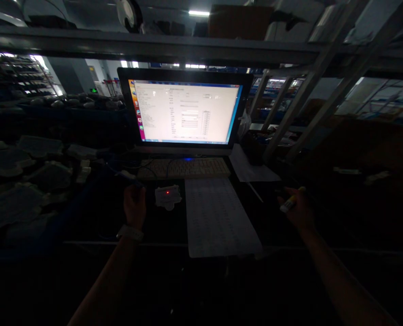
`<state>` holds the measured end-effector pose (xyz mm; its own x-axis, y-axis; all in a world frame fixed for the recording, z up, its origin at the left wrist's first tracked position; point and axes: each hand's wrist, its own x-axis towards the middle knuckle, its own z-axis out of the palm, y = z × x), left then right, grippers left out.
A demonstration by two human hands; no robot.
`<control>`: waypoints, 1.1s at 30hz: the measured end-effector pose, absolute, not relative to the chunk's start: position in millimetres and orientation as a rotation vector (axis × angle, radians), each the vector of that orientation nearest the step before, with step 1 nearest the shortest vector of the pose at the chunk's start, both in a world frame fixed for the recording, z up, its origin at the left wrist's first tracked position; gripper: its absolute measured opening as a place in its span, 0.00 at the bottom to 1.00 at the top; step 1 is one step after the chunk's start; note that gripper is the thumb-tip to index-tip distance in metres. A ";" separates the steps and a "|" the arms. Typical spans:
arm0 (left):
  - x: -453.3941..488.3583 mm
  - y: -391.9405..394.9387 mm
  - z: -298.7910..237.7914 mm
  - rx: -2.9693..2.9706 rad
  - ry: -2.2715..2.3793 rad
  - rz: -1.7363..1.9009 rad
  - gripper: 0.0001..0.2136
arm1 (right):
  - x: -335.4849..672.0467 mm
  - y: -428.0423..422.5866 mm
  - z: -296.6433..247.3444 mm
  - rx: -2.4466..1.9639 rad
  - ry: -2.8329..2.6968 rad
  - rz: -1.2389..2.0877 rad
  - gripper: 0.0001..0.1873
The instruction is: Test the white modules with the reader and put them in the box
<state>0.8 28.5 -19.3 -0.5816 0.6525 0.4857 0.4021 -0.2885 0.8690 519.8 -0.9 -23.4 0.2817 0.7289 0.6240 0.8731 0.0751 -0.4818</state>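
The scene is very dark. My left hand (134, 204) is closed around a small dark object I cannot make out, just left of a small white device (167, 196) with a red light. My right hand (298, 207) is closed on a yellow-and-white marker-like stick (288, 203), out to the right of a large white printed sheet (218, 216) lying on the dark bench. A white keyboard (184, 168) lies beyond the sheet, under a lit monitor (185, 111). A watch or band sits on my left wrist.
Moulded grey trays (24, 172) are piled at the left. A loose paper (252, 168) lies right of the keyboard. Slanted metal frame struts (299, 106) rise at the right, and a shelf beam (153, 45) runs overhead. Cables trail near the keyboard.
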 end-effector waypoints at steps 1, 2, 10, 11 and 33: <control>0.9 28.5 -19.3 1.318 1.748 1.973 0.21 | 514.9 -3.3 -20.0 -1.659 -1.461 -0.186 0.24; 0.9 28.6 -19.3 1.309 1.750 1.964 0.22 | 507.3 -7.2 -16.2 -1.617 -1.454 -0.166 0.23; -0.8 29.5 -21.1 1.360 1.782 1.954 0.22 | 381.2 -81.2 -4.4 -1.106 -2.153 0.082 0.24; -0.8 29.3 -21.0 1.368 1.791 1.969 0.22 | 367.4 -89.3 -5.9 -1.045 -2.246 0.112 0.25; 0.5 28.3 -20.6 1.337 1.748 1.953 0.20 | 331.7 -100.2 -37.5 -1.006 -2.483 0.064 0.21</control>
<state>0.5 28.3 -20.6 -0.5714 0.6659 0.4797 0.4031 -0.2814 0.8708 331.7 -100.2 -37.5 -0.6285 0.6697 0.3956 0.6485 0.7320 -0.2089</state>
